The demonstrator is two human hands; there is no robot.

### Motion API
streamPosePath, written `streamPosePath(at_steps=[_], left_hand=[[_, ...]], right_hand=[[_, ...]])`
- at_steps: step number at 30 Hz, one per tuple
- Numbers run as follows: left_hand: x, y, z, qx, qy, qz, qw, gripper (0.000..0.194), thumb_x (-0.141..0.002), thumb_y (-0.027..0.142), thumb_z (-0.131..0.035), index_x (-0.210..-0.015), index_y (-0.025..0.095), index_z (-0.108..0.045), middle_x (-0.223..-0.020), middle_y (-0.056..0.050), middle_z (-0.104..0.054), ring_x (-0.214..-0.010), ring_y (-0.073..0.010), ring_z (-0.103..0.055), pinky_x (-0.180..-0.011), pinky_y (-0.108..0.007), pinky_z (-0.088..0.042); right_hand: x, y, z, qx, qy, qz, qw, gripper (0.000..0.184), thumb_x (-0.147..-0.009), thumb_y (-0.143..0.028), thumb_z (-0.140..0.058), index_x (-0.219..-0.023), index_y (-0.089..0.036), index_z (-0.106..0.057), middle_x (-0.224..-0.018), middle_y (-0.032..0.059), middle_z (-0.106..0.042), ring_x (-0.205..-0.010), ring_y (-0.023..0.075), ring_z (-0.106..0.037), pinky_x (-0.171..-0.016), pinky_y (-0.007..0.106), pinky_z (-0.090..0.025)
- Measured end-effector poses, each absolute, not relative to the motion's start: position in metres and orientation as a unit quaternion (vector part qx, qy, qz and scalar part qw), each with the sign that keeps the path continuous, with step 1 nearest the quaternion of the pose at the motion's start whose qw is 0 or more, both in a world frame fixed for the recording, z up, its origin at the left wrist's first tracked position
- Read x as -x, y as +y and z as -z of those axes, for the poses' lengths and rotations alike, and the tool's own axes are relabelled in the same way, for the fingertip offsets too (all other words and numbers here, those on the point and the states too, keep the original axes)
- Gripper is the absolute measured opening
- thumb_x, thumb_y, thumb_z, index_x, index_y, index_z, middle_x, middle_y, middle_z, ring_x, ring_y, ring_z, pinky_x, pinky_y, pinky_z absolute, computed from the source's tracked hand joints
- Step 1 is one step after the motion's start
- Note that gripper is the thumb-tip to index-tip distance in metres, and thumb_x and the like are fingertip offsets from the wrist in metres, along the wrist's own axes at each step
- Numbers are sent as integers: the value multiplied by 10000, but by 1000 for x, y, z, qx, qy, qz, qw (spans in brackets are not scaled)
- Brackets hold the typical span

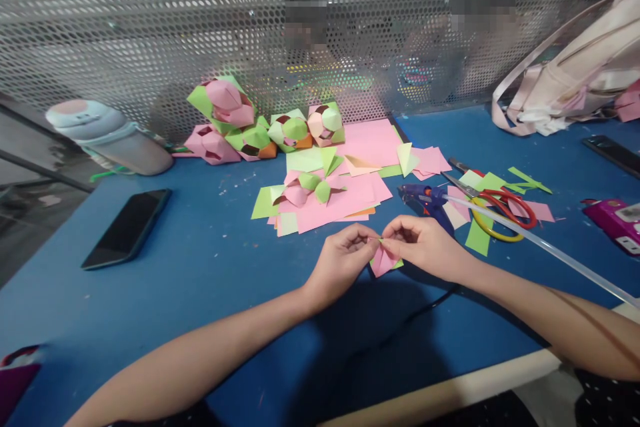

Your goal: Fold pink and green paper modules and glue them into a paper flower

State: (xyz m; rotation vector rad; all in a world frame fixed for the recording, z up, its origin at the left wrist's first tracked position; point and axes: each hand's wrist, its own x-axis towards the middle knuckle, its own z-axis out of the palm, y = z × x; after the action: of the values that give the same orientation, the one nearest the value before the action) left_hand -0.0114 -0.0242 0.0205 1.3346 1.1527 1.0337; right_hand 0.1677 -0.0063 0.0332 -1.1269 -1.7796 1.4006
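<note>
Between my two hands is a small folded paper piece (384, 261), pink with green at its edge. My left hand (345, 257) pinches its top corner from the left. From the right, the fingertips of my right hand (423, 245) pinch the same top edge. Just beyond lies a stack of pink and green paper sheets (345, 200) with loose folded pieces on it. A blue hot glue gun (424, 195) with a long clear glue stick (540, 243) rests close behind my right hand.
Folded paper balls (257, 138) stand along the perforated metal screen (200, 33). Scissors (505, 210) lie among paper scraps at right. A phone (127, 228) and a bottle (110, 137) are at left. A pale backpack (585, 67) and a purple power strip (617, 223) are at right.
</note>
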Motion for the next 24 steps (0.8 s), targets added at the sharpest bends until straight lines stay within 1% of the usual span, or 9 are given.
streamPosePath(at_steps=[6,11,12,14,16,18,20,22,24], left_hand=[[12,-25,-20,-548,474,-426,542,117,-785,267,-634,-791,151,-652,-737,-25,-629,-693,-134,-561,-640,-224,-439],[13,-25,-19,-546,454,-413,571,156,-783,303,-656,-816,152,-632,-736,-19,-615,-669,-124,-544,-609,-219,-418],[13,-24,-19,-547,453,-412,570,166,-782,313,-660,-809,153,-628,-729,-17,-611,-662,-122,-540,-605,-219,-416],[14,-23,-19,-556,458,-416,555,172,-791,322,-654,-795,153,-626,-718,-13,-604,-655,-118,-534,-604,-217,-413],[14,-22,-19,-565,466,-428,530,161,-805,315,-640,-787,156,-626,-709,-6,-595,-654,-111,-525,-605,-211,-410],[15,-21,-19,-572,472,-440,506,145,-817,305,-625,-795,162,-621,-720,-2,-596,-658,-108,-523,-603,-204,-409],[14,-23,-19,-585,478,-440,484,135,-826,298,-611,-799,166,-618,-726,-2,-604,-652,-107,-525,-596,-203,-411],[13,-25,-19,-603,482,-429,469,136,-832,297,-599,-795,168,-619,-713,-3,-607,-634,-109,-528,-581,-204,-412],[13,-27,-19,-621,481,-412,461,129,-828,293,-598,-813,170,-631,-716,-7,-620,-636,-117,-544,-584,-209,-421]], right_hand=[[-167,-9,-30,437,-711,-453,313,131,-844,-297,-570,-796,-178,-593,-669,-18,-571,-600,101,-512,-542,209,-409],[-165,-11,-30,402,-780,-336,343,159,-877,-209,-504,-733,-182,-567,-709,-3,-556,-654,112,-521,-617,236,-407],[-166,-11,-30,395,-784,-331,347,168,-880,-202,-499,-730,-182,-569,-718,0,-557,-668,114,-525,-633,239,-411],[-168,-10,-33,390,-776,-359,341,164,-889,-221,-499,-760,-184,-593,-754,4,-582,-701,119,-543,-656,239,-426],[-171,-8,-38,394,-755,-412,325,165,-902,-276,-495,-845,-189,-622,-820,9,-618,-740,124,-563,-665,236,-442],[-173,-8,-41,404,-736,-439,318,187,-905,-324,-496,-916,-190,-627,-854,11,-630,-750,128,-571,-662,237,-451],[-172,-9,-41,415,-736,-424,326,165,-887,-320,-529,-896,-184,-622,-818,9,-616,-721,125,-563,-644,239,-449],[-171,-11,-38,414,-756,-379,336,118,-874,-260,-541,-814,-182,-605,-762,3,-587,-683,120,-544,-625,242,-436],[-170,-11,-32,395,-790,-321,342,146,-883,-201,-505,-763,-184,-585,-738,9,-567,-683,127,-533,-638,257,-428]])
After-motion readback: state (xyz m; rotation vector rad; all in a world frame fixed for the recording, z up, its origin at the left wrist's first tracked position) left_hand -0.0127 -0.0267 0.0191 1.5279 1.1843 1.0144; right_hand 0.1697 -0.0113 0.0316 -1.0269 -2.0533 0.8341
